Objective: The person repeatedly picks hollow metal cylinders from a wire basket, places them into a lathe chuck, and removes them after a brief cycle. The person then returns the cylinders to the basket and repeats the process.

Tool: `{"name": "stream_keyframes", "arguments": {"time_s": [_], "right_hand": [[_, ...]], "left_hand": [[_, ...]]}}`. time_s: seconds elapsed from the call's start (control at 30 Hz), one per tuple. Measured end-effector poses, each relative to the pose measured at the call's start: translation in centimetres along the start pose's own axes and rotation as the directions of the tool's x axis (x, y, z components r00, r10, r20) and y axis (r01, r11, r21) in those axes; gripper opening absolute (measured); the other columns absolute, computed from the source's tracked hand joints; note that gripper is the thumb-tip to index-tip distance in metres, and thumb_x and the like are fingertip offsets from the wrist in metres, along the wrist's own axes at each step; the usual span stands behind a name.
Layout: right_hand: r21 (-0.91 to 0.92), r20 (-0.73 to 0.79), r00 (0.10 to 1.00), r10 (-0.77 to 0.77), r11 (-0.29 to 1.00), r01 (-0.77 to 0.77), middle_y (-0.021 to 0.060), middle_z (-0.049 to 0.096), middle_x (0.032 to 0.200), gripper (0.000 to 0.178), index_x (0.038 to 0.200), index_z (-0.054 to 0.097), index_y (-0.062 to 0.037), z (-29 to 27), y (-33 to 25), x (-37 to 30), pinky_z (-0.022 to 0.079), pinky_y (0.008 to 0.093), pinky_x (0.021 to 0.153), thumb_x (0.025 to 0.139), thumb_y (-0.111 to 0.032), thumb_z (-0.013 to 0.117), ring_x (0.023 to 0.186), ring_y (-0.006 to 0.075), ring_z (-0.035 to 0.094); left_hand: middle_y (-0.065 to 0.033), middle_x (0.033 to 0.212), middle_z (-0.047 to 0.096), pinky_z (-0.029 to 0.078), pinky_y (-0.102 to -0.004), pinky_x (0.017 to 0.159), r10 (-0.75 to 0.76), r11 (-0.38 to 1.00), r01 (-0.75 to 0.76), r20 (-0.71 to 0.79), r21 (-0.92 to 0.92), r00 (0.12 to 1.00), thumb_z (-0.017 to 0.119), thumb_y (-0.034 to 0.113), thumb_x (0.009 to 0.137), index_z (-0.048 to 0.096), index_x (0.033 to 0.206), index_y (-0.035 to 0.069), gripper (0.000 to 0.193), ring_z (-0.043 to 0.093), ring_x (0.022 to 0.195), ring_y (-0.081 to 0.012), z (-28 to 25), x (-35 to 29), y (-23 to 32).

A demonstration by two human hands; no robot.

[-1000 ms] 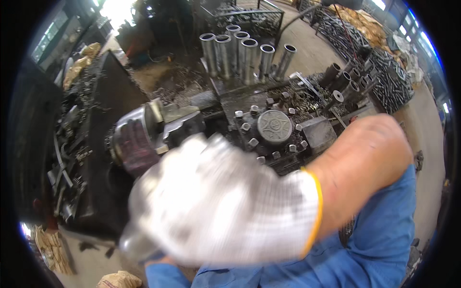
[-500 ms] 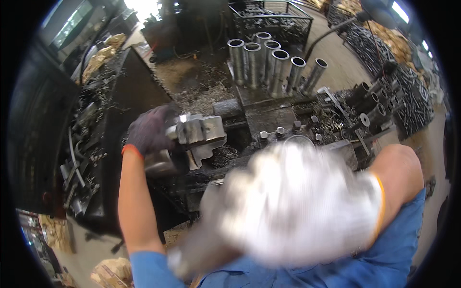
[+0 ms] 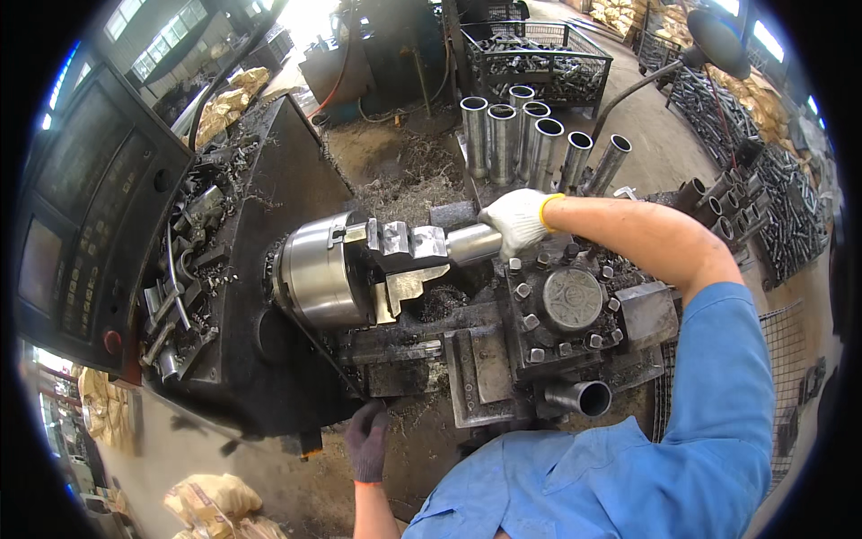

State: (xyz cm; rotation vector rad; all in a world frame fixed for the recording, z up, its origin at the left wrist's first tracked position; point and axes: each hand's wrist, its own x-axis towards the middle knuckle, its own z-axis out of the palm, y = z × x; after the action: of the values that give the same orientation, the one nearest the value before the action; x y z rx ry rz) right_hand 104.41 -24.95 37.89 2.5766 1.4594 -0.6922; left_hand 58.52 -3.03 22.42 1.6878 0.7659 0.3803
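Note:
My right hand [image 3: 521,220], in a white glove, is wrapped round the near end of a shiny metal tube [image 3: 473,243]. The tube's other end meets the stepped jaws [image 3: 409,242] of a big steel lathe chuck [image 3: 319,269]. Lower down, my left hand [image 3: 366,440] wears a dark glove; its fingers are curled at the lower end of a thin dark lever [image 3: 330,359] slanting down from the chuck side. Right of the chuck stands the tool post [image 3: 573,298], with a round cap and several square-headed bolts. Another tube [image 3: 584,398] lies below it, open end showing.
Several upright steel tubes [image 3: 548,153] stand behind the tool post, with darker tubes [image 3: 718,202] at right. A control panel [image 3: 81,234] rises at left beside a tray of metal scraps [image 3: 184,278]. A lamp [image 3: 716,45] leans over from the far right. Chips [image 3: 404,184] litter the bed.
My left hand has left the chuck area and dropped to the lever. My right hand, blurred near my body with a long dark object, has moved away to the tube at the jaws.

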Motion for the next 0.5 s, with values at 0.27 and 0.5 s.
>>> {"name": "stream_keyframes", "arguments": {"time_s": [0.27,0.5], "right_hand": [[0.146,0.068,0.997,0.020,0.989,-0.029,0.0233,0.076,0.112,0.071,0.123,0.068,-0.0003,1.3,-1.8,1.5,0.057,0.0473,0.092,0.069,-0.042,0.085,0.106,0.0392,0.074],[0.155,-0.176,0.964,-0.200,0.961,0.228,0.0258,0.077,0.106,0.063,0.115,0.071,-0.0003,0.7,-2.7,2.1,0.059,0.0476,0.090,0.072,-0.044,0.086,0.099,0.0385,0.075]], "left_hand": [[-0.0027,0.076,0.061,0.041,-0.0263,0.054,-0.394,0.853,0.015,-0.625,-0.522,0.674,0.059,0.052,0.107,0.063,0.093,0.009,0.045,0.054,0.061,-0.0130,-7.8,-3.0,-10.1],[-0.0001,0.065,0.050,0.034,-0.0318,0.050,-0.424,0.792,-0.017,-0.568,-0.611,0.705,0.047,0.068,0.106,0.057,0.079,0.015,0.060,0.045,0.053,-0.0162,-12.2,-1.6,-13.0]]}}
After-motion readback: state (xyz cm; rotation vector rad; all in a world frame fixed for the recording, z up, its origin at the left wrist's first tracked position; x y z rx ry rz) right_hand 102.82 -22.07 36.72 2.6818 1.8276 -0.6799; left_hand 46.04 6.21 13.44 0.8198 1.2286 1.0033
